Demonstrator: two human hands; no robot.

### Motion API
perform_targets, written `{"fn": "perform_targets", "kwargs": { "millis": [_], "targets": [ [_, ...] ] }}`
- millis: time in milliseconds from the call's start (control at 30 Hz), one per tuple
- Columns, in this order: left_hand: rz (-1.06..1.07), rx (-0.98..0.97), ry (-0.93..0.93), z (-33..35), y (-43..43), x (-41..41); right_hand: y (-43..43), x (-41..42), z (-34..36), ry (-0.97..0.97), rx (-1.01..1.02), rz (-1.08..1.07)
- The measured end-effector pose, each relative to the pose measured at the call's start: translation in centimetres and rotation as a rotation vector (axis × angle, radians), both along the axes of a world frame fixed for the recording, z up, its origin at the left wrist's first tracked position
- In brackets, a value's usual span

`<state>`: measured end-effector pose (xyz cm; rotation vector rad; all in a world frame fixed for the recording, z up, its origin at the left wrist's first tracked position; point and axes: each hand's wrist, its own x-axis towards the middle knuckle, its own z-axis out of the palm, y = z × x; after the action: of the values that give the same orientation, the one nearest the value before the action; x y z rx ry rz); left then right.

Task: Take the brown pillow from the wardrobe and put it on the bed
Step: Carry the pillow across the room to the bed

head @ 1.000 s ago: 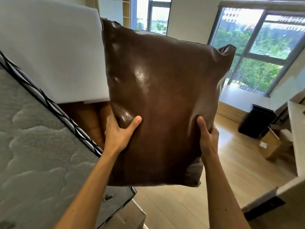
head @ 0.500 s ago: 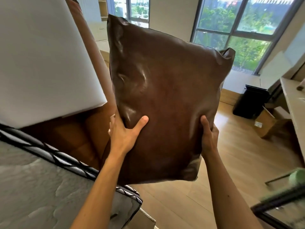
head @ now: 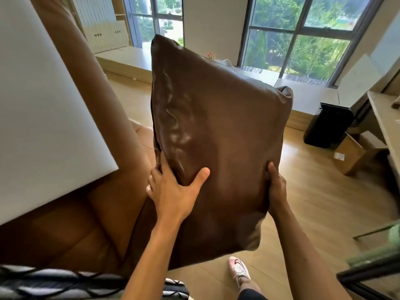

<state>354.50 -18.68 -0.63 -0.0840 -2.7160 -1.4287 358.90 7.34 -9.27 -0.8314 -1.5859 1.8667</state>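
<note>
Bright daylight from windows point(head: 292, 37); glare on pillow point(head: 212, 131); blurred, warped edges.

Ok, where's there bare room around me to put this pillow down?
Both hands, left and right, grip the brown pillow. Bare wood floor lies to the right, between the pillow and the cardboard box. The low platform under the windows looks free. Left is crowded: a white panel, a brown headboard, and only the mattress edge shows.
</note>
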Motion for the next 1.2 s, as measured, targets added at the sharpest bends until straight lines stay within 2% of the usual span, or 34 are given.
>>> {"fn": "perform_targets", "kwargs": {
  "millis": [367, 600, 800, 1200],
  "targets": [
    [0.102, -0.049, -0.073, -1.8, 13.1, -9.9, 12.9, -11.8, -3.4, -0.094, -0.057, 0.090],
    [0.076, -0.033, -0.119, -4.6, 25.2, -18.7, 25.3, -18.2, -6.2, -0.126, -0.095, 0.096],
    [0.004, 0.103, -0.181, -5.7, 35.2, -23.7, 35.8, -21.0, -5.3, -0.142, -0.070, 0.059],
    [-0.012, 0.274, -0.164, -5.4, 52.2, -34.6, 51.4, -27.3, -0.6, -0.056, -0.026, -0.050]
  ]
}}
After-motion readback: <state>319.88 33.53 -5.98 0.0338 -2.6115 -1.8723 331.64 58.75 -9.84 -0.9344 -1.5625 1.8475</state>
